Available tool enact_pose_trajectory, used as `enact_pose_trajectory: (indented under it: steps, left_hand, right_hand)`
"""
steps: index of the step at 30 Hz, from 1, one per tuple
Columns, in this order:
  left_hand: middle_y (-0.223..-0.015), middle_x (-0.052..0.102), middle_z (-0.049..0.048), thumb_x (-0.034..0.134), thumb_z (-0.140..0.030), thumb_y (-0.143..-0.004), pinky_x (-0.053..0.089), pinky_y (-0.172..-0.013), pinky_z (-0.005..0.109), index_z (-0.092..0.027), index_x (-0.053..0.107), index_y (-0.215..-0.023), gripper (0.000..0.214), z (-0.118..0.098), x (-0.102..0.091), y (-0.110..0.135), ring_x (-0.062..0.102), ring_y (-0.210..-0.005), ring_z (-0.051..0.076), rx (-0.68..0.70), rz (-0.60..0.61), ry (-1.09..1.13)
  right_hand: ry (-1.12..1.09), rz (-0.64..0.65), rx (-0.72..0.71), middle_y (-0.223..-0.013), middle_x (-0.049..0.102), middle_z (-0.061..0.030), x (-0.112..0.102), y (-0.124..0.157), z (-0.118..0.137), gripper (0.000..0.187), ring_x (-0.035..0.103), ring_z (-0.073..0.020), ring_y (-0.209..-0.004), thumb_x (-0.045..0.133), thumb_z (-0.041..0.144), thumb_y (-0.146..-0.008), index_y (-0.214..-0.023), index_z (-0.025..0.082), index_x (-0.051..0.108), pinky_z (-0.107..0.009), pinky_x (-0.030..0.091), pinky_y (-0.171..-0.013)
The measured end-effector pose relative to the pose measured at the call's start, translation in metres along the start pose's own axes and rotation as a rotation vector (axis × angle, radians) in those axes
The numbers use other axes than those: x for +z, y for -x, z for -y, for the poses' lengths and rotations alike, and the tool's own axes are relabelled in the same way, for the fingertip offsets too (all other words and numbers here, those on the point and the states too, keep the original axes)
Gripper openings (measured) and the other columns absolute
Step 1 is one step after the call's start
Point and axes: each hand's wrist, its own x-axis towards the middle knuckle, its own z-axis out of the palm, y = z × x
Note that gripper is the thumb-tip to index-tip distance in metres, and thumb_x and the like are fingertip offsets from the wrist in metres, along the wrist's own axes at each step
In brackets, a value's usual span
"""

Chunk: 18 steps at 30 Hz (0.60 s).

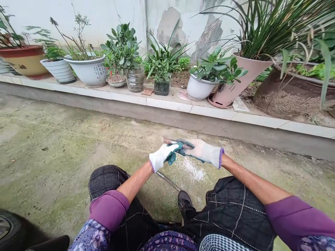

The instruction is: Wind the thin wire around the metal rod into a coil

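Note:
My left hand [164, 155] and my right hand [200, 150] meet in front of my knees, above the ground. Both wear white knitted gloves with dark green coated palms and purple cuffs. Their fingers close round a short reddish-brown rod [167, 140], whose left end sticks out past my left thumb. Most of it is hidden by the gloves, so its exact kind does not show. A long thin grey rod [169, 181] slants from below my left wrist to my shoe. White grains [193, 169] are scattered on the ground beneath my hands.
A low tiled ledge [167, 106] runs across behind my hands, bearing several potted plants, among them a white pot [200, 88] and a tall pink pot [234, 78]. My dark shoe [184, 200] is on the mossy concrete. A black rounded object [21, 230] sits at lower left.

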Motion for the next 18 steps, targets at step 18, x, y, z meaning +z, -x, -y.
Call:
enact_pose_trajectory:
  steps: [18]
  left_hand:
    - [-0.045,0.038,-0.0102,0.060,-0.037,-0.077,0.018,-0.031,0.019,-0.016,0.062,-0.087,0.023,-0.025,0.006,0.006,0.025,-0.032,0.005,0.071,-0.272,0.214]
  right_hand:
    - [0.490,-0.323,0.071,-0.098,0.071,-0.0082,-0.005,-0.014,0.014,0.027,0.064,-0.0211,-0.082,0.047,0.030,-0.091,-0.111,0.020,0.064,-0.030,0.043,-0.069]
